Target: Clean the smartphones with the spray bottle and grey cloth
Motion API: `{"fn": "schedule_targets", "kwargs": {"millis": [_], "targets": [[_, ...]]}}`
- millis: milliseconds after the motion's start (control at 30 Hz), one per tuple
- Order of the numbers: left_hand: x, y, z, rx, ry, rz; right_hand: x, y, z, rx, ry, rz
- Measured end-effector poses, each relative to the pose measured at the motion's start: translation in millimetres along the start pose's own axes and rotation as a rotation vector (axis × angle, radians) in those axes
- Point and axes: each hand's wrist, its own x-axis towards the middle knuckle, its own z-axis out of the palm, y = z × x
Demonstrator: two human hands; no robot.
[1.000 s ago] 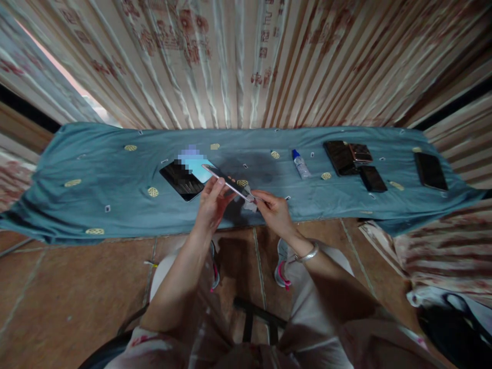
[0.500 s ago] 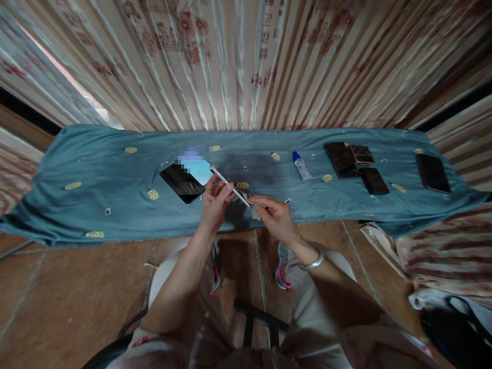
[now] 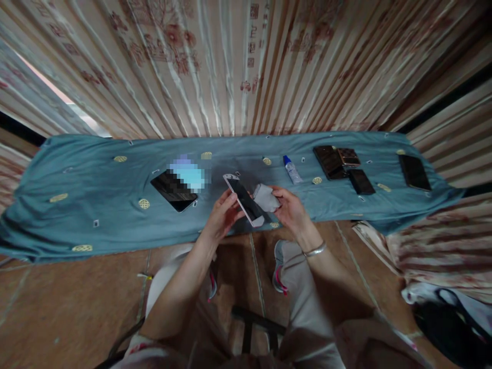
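My left hand (image 3: 222, 216) grips a white-edged phone (image 3: 245, 202) with a dark screen, tilted over the near edge of the blue-cloth table (image 3: 96, 195). My right hand (image 3: 292, 209) holds a small grey cloth (image 3: 266, 197) bunched against the phone's right side. A silver bracelet sits on my right wrist. Left of the hands a dark tablet (image 3: 171, 188) lies flat on the cloth, partly under a blurred patch.
A small bottle with a blue cap (image 3: 292, 170) lies on the table right of my hands. Further right lie several dark phones (image 3: 330, 162), one alone near the table's right end (image 3: 414, 172). Striped curtains hang behind. A tiled floor, my shoes and a stool frame (image 3: 249, 323) are below.
The phone has turned from edge-on to screen-up in my left hand. My right hand has shifted the cloth from the phone's lower end up onto its right side. The view moved down slightly.
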Motion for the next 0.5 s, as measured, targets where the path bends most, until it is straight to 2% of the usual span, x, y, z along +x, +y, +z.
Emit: {"fn": "schedule_targets", "kwargs": {"millis": [133, 333, 500], "targets": [[1, -1, 0.8, 0.017, -0.027, -0.017, 1, -4, -9, -0.202, 0.039, -0.05], [3, -4, 3.3, 0.007, -0.025, 0.009, -2, 4, -11, -0.609, -0.031, -0.155], [3, -3, 4.7, 0.016, -0.019, 0.02, 1, 4, -18, -0.671, -0.016, -0.179]]}}
